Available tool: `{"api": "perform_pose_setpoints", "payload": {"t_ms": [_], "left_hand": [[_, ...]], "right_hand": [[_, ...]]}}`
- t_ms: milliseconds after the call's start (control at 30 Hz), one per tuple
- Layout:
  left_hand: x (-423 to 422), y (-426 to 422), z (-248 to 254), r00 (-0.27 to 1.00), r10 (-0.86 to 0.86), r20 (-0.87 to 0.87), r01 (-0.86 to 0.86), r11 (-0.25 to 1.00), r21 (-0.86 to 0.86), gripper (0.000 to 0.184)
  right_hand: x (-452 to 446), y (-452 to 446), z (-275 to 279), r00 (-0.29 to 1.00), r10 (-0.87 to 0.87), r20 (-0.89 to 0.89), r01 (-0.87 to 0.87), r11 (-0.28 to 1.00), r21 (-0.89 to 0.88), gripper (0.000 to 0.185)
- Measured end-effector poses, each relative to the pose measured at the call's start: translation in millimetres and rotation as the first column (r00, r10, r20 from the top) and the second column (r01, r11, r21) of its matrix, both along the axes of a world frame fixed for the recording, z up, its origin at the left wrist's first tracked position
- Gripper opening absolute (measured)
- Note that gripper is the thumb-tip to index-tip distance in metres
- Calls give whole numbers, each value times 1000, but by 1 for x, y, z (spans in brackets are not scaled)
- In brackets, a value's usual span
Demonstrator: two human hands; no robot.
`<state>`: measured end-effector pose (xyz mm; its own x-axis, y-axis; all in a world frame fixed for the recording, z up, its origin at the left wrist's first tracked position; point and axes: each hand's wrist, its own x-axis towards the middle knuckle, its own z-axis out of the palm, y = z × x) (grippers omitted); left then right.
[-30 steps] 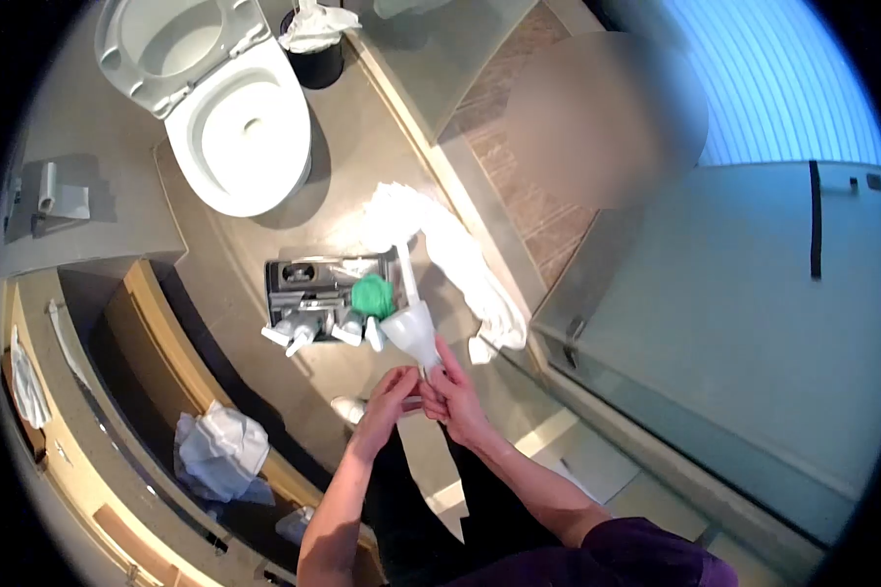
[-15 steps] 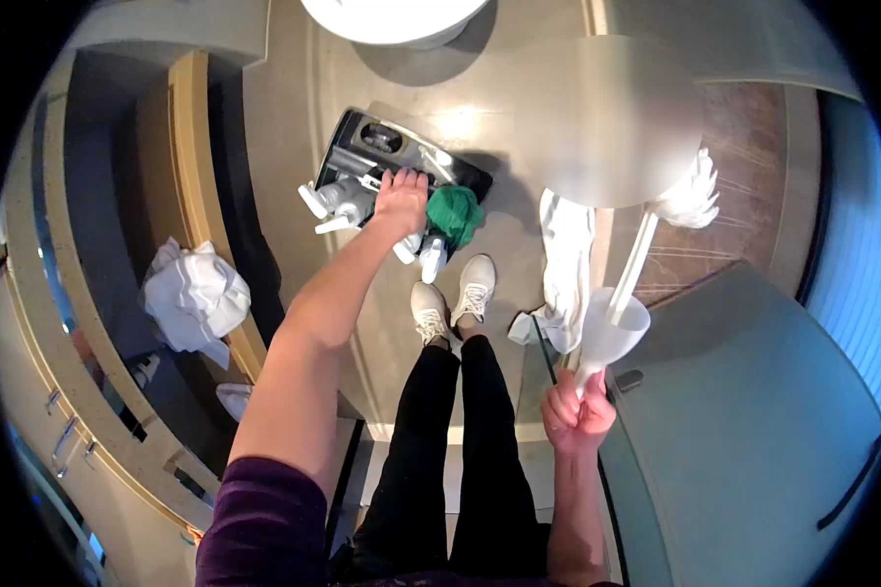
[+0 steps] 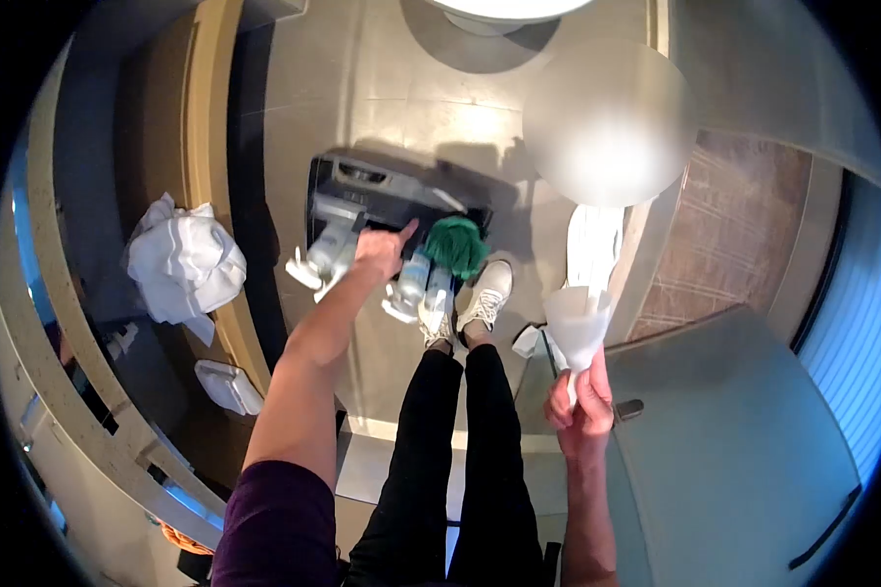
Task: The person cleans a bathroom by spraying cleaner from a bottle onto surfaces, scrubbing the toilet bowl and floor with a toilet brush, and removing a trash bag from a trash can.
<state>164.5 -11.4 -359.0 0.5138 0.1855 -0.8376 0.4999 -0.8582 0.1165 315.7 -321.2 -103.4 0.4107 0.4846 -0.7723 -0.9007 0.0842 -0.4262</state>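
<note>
My left hand (image 3: 380,250) reaches into a dark caddy (image 3: 387,181) on the floor, its thumb or a finger stretched out to the right; whether it grips anything there is hidden. White-topped spray bottles (image 3: 329,248) lie left of it, and more bottles (image 3: 414,279) are to its right beside a green scrubber (image 3: 455,246). My right hand (image 3: 583,399) is closed around the narrow lower end of a white cone-shaped cup (image 3: 578,321), held upright, with a white handle rising from it. A blurred patch covers what is above the handle.
White cloth (image 3: 594,245) lies on the floor beyond the cup. A crumpled white towel (image 3: 186,262) and a white packet (image 3: 228,386) sit on the shelf at left. A glass door (image 3: 734,421) stands at right. The toilet's edge (image 3: 504,8) shows at the top.
My hands have parted since the earliest frame; the right kept the white cup, the left went to the caddy. Lately the left hand shifted slightly down and left, and the caddy turned nearly level.
</note>
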Motion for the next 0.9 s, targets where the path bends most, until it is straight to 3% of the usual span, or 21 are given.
{"api": "perform_pose_setpoints", "payload": {"t_ms": [67,167,233,367,467,533,567,633,667,700,733,800,833,867,900], "left_hand": [[-54,-6,-18,992,128,-19,-128,992,-2,80],[-134,-13,-24,885,459,-80,-462,887,-11,81],[-194,-19,-40,804,575,-152,-581,814,6,85],[-256,-32,-48,638,694,-333,-710,698,93,81],[-373,-57,-134,770,544,-334,-551,831,83,75],[-318,-40,-48,717,558,-418,-593,803,57,66],[-282,-33,7,717,595,-364,-617,784,68,63],[-293,-49,33,750,659,62,-661,750,18,53],[-290,-55,40,793,582,182,-591,807,-3,42],[-270,-61,72,715,659,233,-668,743,-53,34],[-277,-75,71,651,634,416,-651,749,-123,33],[-250,-84,130,522,777,350,-679,628,-381,34],[-225,-85,169,377,923,79,-794,366,-485,36],[-217,-100,178,425,894,142,-777,441,-449,38],[-198,-102,209,407,906,118,-791,414,-450,39]], "right_hand": [[6,15,-5,992,106,67,-92,978,-190,59],[6,28,-17,998,58,39,-49,978,-203,61],[2,36,-22,997,73,22,-66,975,-213,60],[-13,39,-33,990,137,22,-125,949,-288,59],[-18,42,-32,974,224,16,-212,940,-269,63],[-19,55,-21,976,219,-2,-210,933,-293,62],[-17,63,-13,978,209,-19,-204,922,-329,62],[-12,71,-2,980,196,-24,-195,935,-296,61],[-8,75,7,980,193,-41,-196,939,-282,61],[-4,83,19,981,185,-50,-192,943,-270,61],[0,91,31,983,178,-35,-181,946,-267,61],[8,101,53,987,163,-8,-161,960,-228,61],[12,107,63,986,167,13,-162,971,-174,62],[18,111,76,986,164,19,-159,976,-149,61],[23,116,88,986,164,32,-157,973,-170,61]]}}
